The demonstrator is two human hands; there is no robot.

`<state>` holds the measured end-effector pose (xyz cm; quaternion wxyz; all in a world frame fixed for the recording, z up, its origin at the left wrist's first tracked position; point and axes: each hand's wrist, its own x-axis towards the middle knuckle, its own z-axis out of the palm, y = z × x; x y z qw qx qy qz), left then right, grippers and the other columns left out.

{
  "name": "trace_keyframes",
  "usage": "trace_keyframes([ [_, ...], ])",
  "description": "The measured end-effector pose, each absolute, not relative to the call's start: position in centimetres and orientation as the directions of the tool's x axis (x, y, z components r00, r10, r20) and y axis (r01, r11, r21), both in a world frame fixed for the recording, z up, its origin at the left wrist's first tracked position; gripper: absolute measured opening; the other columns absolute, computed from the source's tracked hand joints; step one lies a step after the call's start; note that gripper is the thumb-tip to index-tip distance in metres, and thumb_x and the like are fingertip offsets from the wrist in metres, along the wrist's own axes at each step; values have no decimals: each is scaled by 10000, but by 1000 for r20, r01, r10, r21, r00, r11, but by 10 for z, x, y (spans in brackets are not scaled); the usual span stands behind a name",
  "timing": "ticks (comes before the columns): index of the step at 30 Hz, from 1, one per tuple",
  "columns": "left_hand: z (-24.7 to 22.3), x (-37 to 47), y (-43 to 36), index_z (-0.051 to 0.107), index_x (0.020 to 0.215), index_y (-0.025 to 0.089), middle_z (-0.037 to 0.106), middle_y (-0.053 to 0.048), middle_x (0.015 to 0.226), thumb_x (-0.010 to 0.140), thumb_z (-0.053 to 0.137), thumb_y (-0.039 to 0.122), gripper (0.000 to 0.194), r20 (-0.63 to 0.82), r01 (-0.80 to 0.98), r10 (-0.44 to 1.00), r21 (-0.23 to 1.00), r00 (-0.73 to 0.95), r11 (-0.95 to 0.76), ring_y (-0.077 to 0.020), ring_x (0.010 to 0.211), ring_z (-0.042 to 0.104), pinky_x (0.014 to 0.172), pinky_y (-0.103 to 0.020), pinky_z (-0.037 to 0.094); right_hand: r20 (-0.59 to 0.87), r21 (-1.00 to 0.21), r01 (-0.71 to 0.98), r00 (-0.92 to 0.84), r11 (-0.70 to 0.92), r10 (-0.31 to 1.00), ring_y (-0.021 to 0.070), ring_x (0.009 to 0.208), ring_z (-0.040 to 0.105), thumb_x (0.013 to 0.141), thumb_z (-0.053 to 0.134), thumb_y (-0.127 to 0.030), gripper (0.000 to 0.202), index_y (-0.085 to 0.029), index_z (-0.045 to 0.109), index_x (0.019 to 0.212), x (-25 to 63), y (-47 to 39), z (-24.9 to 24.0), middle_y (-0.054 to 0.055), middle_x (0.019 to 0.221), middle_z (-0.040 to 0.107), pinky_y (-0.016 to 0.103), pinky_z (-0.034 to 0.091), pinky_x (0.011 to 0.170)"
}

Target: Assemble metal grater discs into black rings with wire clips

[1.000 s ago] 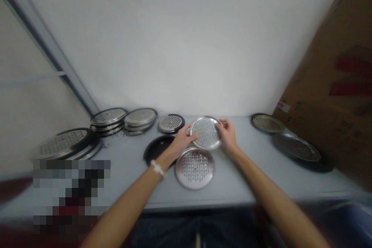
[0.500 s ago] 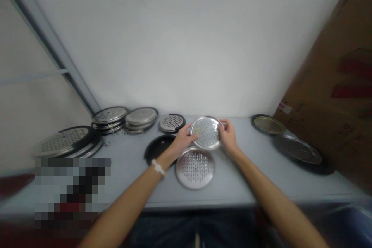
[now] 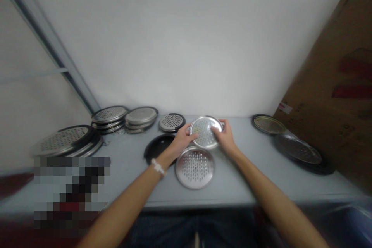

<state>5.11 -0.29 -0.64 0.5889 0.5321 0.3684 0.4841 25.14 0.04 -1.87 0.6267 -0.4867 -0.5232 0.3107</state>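
Observation:
Between my two hands is a shiny round metal plate (image 3: 205, 124) with a raised rim and a pattern of holes, tilted toward me above the table. My left hand (image 3: 181, 141) grips its left edge, thumb on the face. My right hand (image 3: 226, 135) holds the right edge, its thumb lying over the plate's face; the fingers behind are partly hidden. Just below, a second round perforated metal plate (image 3: 194, 168) lies flat on the table. A black round dish (image 3: 157, 149) sits beside it, partly covered by my left hand and forearm.
Along the wall stand stacks of perforated plates (image 3: 112, 114), plain-looking discs (image 3: 141, 115) and one black-edged plate (image 3: 171, 122). A larger stack (image 3: 66, 139) is at far left. On the right lie a yellowish disc (image 3: 269, 124) and a plastic-wrapped one (image 3: 299, 149), by a cardboard box (image 3: 328, 116).
My right thumb has slid inward from the rim across the plate's face. The plate has shifted very slightly; my left hand keeps nearly the same hold.

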Motion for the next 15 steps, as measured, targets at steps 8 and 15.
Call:
trace_keyframes([
  [8, -9, 52, -3, 558, 1218, 118, 759, -89, 887, 726, 798, 181, 551, 82, -198, 962, 980, 262, -29, -200, 705, 728, 695, -348, 613, 371, -928, 154, 282, 340, 885, 231, 871, 617, 699, 724, -422, 437, -216, 552, 1044, 250, -3, -13, 41, 962, 658, 356, 495, 781],
  [15, -8, 55, -3, 569, 1222, 126, 753, -85, 886, 732, 803, 227, 552, 84, -167, 964, 985, 251, -43, -200, 717, 717, 723, -360, 598, 354, -934, 156, 299, 321, 886, 234, 873, 624, 677, 736, -435, 452, -212, 569, 1033, 251, 1, -14, 45, 953, 669, 359, 498, 781],
])
